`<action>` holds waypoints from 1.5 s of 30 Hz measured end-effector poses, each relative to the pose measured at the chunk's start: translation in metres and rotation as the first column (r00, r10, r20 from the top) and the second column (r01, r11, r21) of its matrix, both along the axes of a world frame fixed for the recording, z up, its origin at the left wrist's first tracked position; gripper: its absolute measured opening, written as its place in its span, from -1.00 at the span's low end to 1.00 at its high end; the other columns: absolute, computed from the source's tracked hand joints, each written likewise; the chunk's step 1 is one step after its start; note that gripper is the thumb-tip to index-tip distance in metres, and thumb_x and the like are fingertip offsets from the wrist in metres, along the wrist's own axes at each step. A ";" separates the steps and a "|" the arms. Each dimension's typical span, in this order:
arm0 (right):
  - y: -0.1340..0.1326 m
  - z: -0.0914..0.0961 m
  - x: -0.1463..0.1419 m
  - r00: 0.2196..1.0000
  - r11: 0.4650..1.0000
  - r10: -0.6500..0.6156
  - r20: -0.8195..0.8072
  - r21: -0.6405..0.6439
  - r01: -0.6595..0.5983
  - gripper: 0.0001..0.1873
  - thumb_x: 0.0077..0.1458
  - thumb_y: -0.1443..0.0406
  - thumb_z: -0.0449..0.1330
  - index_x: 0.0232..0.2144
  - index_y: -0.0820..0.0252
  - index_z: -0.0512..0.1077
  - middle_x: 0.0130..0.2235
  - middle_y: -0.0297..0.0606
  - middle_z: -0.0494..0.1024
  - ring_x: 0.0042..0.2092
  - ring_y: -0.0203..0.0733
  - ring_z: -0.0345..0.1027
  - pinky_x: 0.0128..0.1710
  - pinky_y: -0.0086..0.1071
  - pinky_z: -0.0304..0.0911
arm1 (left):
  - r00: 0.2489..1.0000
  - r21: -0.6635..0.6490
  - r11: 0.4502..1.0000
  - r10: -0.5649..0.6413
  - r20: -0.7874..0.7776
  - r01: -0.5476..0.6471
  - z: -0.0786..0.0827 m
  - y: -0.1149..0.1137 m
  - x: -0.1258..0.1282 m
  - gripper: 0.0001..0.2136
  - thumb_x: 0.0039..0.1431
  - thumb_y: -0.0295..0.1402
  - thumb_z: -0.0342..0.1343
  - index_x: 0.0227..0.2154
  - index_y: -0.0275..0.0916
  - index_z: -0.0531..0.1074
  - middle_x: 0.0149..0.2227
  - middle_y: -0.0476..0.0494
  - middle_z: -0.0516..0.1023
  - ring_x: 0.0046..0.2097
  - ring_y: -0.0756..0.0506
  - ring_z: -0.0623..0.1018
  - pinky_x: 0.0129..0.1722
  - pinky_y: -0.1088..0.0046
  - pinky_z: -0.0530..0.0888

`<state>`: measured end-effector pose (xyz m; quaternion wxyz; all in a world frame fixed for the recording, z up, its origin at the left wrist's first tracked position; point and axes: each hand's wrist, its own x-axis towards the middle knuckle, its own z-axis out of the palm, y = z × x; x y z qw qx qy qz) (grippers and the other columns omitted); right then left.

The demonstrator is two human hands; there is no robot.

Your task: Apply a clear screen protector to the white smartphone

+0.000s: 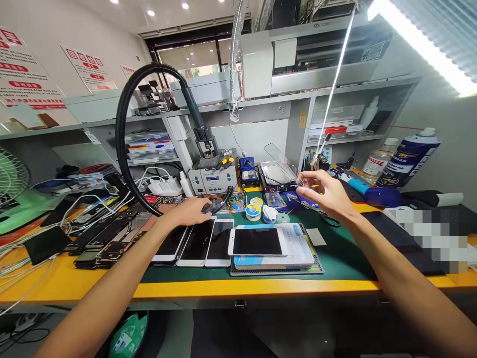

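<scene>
My left hand hangs over the bench and closes around a dark tool, whose exact kind I cannot make out. Below it lie several smartphones side by side. A white smartphone rests on a stack on a grey mat. My right hand is raised, thumb and forefinger close together, and anything between them is too small to tell. Under it are scissors and spools of solder wire.
A rework station with a black hose stands at the back. Stacked phone parts and white cables lie to the left. A blue spray can stands at the right. Shelves run behind the green bench mat.
</scene>
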<state>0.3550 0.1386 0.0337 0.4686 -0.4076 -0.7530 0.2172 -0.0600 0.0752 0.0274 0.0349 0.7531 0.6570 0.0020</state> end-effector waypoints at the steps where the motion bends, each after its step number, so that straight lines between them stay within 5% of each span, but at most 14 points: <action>1: 0.001 0.000 0.001 1.000 1.000 0.000 -0.018 -0.009 0.000 -0.42 -0.01 -0.11 0.35 -0.07 0.13 0.53 -0.15 -0.16 0.47 -0.12 0.00 0.43 -0.21 -0.17 0.42 | 1.000 0.014 1.000 0.004 0.005 -0.004 -0.002 -0.001 0.001 -0.54 0.17 -0.15 0.03 0.05 -0.20 0.56 0.04 -0.30 0.68 0.07 -0.35 0.64 0.06 0.21 0.50; 6: 0.004 0.001 0.005 0.994 0.998 0.017 -0.109 -0.058 -0.023 -0.44 0.02 -0.09 0.34 -0.09 0.17 0.52 -0.14 -0.16 0.45 -0.18 -0.06 0.41 -0.30 -0.22 0.41 | 0.998 0.033 0.999 0.013 0.059 -0.015 -0.005 -0.006 0.000 -0.48 0.26 -0.03 -0.03 0.10 -0.24 0.53 0.07 -0.36 0.66 0.10 -0.37 0.63 0.13 0.14 0.49; 9: 0.006 0.001 0.006 0.989 0.996 0.023 -0.147 -0.077 -0.035 -0.47 0.00 -0.08 0.35 -0.13 0.18 0.53 -0.15 -0.17 0.45 -0.21 -0.11 0.40 -0.38 -0.28 0.38 | 0.995 0.003 1.000 -0.013 0.103 0.013 -0.005 -0.011 -0.001 -0.31 0.12 0.04 0.13 0.26 -0.21 0.39 0.16 -0.32 0.61 0.17 -0.35 0.60 0.18 0.15 0.47; 13: 0.011 0.000 0.009 0.971 0.993 0.050 -0.232 -0.090 -0.073 -0.51 -0.01 -0.07 0.38 -0.19 0.16 0.54 -0.18 -0.21 0.45 -0.28 -0.16 0.37 -0.43 -0.32 0.37 | 0.991 0.017 1.000 -0.021 0.131 0.019 -0.006 -0.022 0.000 -0.23 -0.09 -0.13 0.27 0.27 -0.15 0.39 0.27 -0.29 0.52 0.26 -0.38 0.52 0.25 0.12 0.43; 16: 0.016 0.001 0.013 0.952 0.991 0.075 -0.296 -0.087 -0.105 -0.55 0.02 -0.07 0.38 -0.23 0.14 0.54 -0.27 -0.28 0.42 -0.39 -0.23 0.33 -0.42 -0.30 0.39 | 0.988 0.112 0.991 0.055 0.146 -0.072 -0.005 -0.034 0.003 -0.24 -0.15 -0.19 0.27 0.23 -0.16 0.40 0.32 -0.32 0.44 0.35 -0.44 0.39 0.34 0.03 0.30; 18: 0.018 0.001 0.015 0.939 0.991 0.071 -0.336 -0.082 -0.105 -0.56 0.01 -0.06 0.39 -0.24 0.14 0.54 -0.30 -0.30 0.42 -0.40 -0.24 0.33 -0.43 -0.31 0.38 | 0.967 0.192 0.958 0.180 0.181 -0.214 -0.005 -0.043 0.005 -0.27 -0.02 -0.13 0.20 0.26 -0.24 0.32 0.29 -0.44 0.45 0.33 -0.49 0.40 0.32 -0.08 0.29; 20: 0.020 0.001 0.016 0.928 0.992 0.058 -0.369 -0.081 -0.094 -0.56 0.01 -0.05 0.39 -0.24 0.15 0.55 -0.29 -0.28 0.44 -0.38 -0.21 0.35 -0.46 -0.33 0.36 | 0.919 0.203 0.911 0.308 0.247 -0.360 -0.007 -0.050 0.007 -0.34 0.15 -0.01 0.07 0.22 -0.32 0.30 0.08 -0.51 0.62 0.18 -0.51 0.56 0.17 -0.12 0.41; 22: 0.021 0.001 0.016 0.920 0.992 0.050 -0.388 -0.084 -0.090 -0.55 0.01 -0.05 0.39 -0.23 0.16 0.56 -0.28 -0.25 0.47 -0.34 -0.18 0.37 -0.47 -0.34 0.35 | 0.870 0.132 0.890 0.379 0.316 -0.436 -0.010 -0.054 0.010 -0.37 0.23 0.11 -0.01 0.12 -0.32 0.35 -0.28 -0.35 0.72 -0.05 -0.45 0.69 -0.03 0.00 0.53; 25: 0.020 0.001 0.015 0.912 0.992 0.054 -0.408 -0.084 -0.096 -0.53 0.04 -0.05 0.37 -0.18 0.18 0.56 -0.28 -0.25 0.48 -0.30 -0.16 0.38 -0.44 -0.34 0.37 | 0.818 0.021 0.889 0.411 0.403 -0.458 -0.018 -0.055 0.020 -0.34 0.21 0.19 0.00 0.11 -0.30 0.33 -0.62 -0.08 0.59 -0.31 -0.37 0.72 -0.23 0.15 0.56; 34: 0.022 -0.002 0.010 0.877 0.986 0.066 -0.475 -0.107 -0.132 -0.52 -0.01 -0.05 0.41 -0.22 0.20 0.59 -0.20 -0.18 0.52 -0.26 -0.17 0.39 -0.50 -0.40 0.37 | 0.629 0.094 0.829 0.339 0.700 -0.551 -0.040 -0.044 0.054 -0.31 0.08 0.10 0.22 0.14 -0.24 0.24 -0.26 -0.13 0.69 -0.58 -0.11 0.59 -0.30 0.24 0.55; 40: 0.024 -0.005 0.007 0.861 0.983 0.062 -0.506 -0.121 -0.141 -0.48 -0.05 -0.06 0.44 -0.21 0.22 0.60 -0.20 -0.16 0.53 -0.24 -0.15 0.41 -0.52 -0.42 0.37 | 0.428 0.077 0.792 0.243 0.871 -0.606 -0.055 -0.028 0.068 -0.32 -0.07 0.05 0.30 0.04 -0.31 0.38 -0.38 -0.08 0.63 -0.63 0.00 0.43 -0.58 0.43 0.36; 45: 0.023 -0.006 0.005 0.846 0.978 0.054 -0.530 -0.142 -0.151 -0.47 -0.04 -0.04 0.45 -0.16 0.21 0.60 -0.20 -0.16 0.55 -0.24 -0.16 0.43 -0.52 -0.42 0.37 | 0.312 0.021 0.846 0.173 0.934 -0.533 -0.038 -0.020 0.072 -0.59 -0.17 -0.19 0.31 -0.23 -0.34 0.58 -0.58 0.02 0.48 -0.63 0.03 0.34 -0.66 0.53 0.20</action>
